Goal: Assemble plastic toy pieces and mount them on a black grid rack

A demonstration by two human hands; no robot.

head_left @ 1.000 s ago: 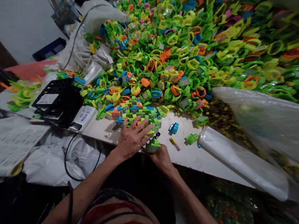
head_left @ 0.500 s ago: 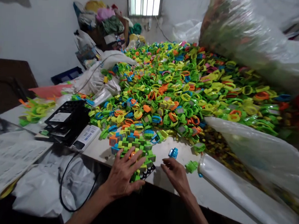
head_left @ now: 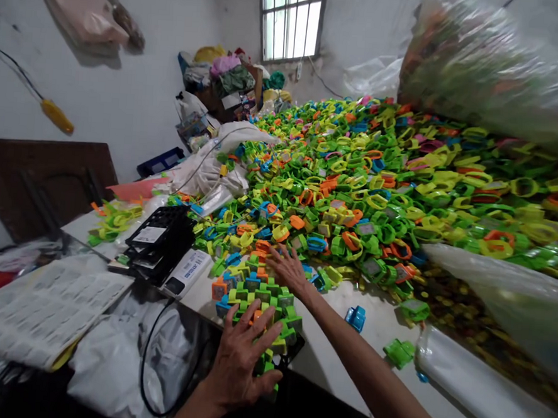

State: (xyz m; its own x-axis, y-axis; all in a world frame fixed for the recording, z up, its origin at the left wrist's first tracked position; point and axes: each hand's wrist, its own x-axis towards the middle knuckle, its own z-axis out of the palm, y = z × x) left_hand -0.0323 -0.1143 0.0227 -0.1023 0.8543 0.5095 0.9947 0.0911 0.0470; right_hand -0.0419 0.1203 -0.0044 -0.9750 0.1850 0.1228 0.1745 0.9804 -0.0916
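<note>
My left hand (head_left: 245, 352) lies with fingers spread over a block of plastic toy watches (head_left: 273, 297), mostly green and yellow with some orange and blue. The watches stand close together in rows on a black holed tray (head_left: 293, 354), largely hidden under them, at the table's front edge. Reaching past the block's back right corner, my right hand (head_left: 290, 273) has its fingers stretched out near the big heap of loose toy watches (head_left: 337, 187). I see nothing held in it. On the white table (head_left: 331, 357), a blue watch (head_left: 356, 318) and a green watch (head_left: 399, 353) lie apart.
Left of the block are stacked black trays (head_left: 156, 242) and a white box (head_left: 189, 271). A rolled clear plastic sheet (head_left: 467, 378) borders the right side. A large filled plastic bag (head_left: 486, 70) stands behind. A black cable (head_left: 144, 358) loops below the table's left edge.
My right hand has moved forward and left, from the front of the table to the back of the block. My left hand stays on the watches. The view has shifted left and up.
</note>
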